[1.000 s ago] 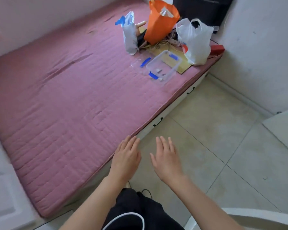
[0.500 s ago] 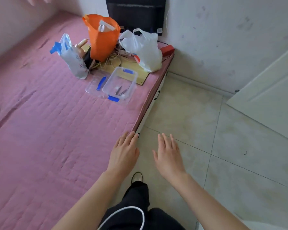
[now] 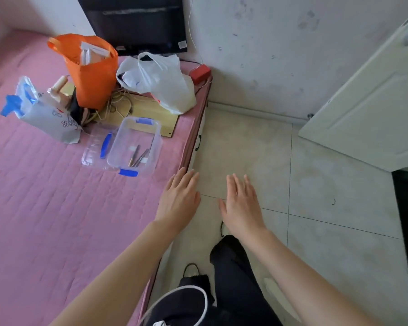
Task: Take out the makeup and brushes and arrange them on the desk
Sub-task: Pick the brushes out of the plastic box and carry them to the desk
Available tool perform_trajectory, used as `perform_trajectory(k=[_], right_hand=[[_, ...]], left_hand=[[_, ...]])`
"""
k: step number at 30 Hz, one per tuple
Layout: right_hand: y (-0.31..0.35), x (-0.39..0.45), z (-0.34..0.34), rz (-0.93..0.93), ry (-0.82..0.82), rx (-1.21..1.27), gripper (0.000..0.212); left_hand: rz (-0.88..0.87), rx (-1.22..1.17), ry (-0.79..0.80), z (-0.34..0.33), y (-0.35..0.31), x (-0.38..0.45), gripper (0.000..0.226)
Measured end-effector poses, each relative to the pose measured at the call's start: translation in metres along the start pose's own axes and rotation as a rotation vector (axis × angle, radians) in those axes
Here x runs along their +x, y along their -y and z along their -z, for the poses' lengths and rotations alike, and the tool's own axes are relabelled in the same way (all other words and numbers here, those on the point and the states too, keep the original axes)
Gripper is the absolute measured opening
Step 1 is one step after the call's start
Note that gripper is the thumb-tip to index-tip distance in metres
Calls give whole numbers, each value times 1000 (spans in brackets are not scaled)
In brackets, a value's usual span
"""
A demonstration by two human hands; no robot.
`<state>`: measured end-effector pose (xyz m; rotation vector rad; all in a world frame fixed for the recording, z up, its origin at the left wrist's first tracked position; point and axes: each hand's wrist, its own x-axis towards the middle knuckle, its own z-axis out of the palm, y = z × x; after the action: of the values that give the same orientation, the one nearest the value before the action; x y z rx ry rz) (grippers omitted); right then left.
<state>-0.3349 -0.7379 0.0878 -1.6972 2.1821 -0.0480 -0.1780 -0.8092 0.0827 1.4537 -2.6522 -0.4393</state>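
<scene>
Left hand: the left hand (image 3: 178,200) is stretched forward, palm down, fingers straight and close together, holding nothing; its fingertips reach over the bed's edge.
Right hand: the right hand (image 3: 242,203) is flat beside it, fingers straight and empty, over the floor.
Makeup things: a clear plastic box (image 3: 134,145) with blue clips lies on the bed just ahead of the left hand; a few thin brushes or pencils (image 3: 137,156) lie in its bottom. Its clear lid (image 3: 97,147) rests against its left side.
Bed edge: the pink quilted mattress (image 3: 57,208) ends in a straight edge running from the far corner down past the left forearm.
Open room: pale floor tiles (image 3: 316,208) spread to the right, bounded by a scuffed wall and a white door (image 3: 375,109) standing ajar.
Clutter at the corner: an orange bag (image 3: 92,78), stiff and upright; a soft white plastic bag (image 3: 160,83); a crinkled blue-and-white pouch (image 3: 40,111); a flat wooden board (image 3: 151,116) beneath, tangled cords on it.
Behind: a dark screen (image 3: 137,22) against the wall.
</scene>
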Motion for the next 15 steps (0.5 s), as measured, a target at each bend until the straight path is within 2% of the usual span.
perform_trajectory(k=[10, 15], right_hand=[[-60, 107, 46, 109, 49, -20, 67], [-73, 167, 67, 185, 50, -63, 67]], left_hand=[[133, -33, 10, -9, -39, 107, 50], [208, -41, -7, -6, -38, 154, 48]])
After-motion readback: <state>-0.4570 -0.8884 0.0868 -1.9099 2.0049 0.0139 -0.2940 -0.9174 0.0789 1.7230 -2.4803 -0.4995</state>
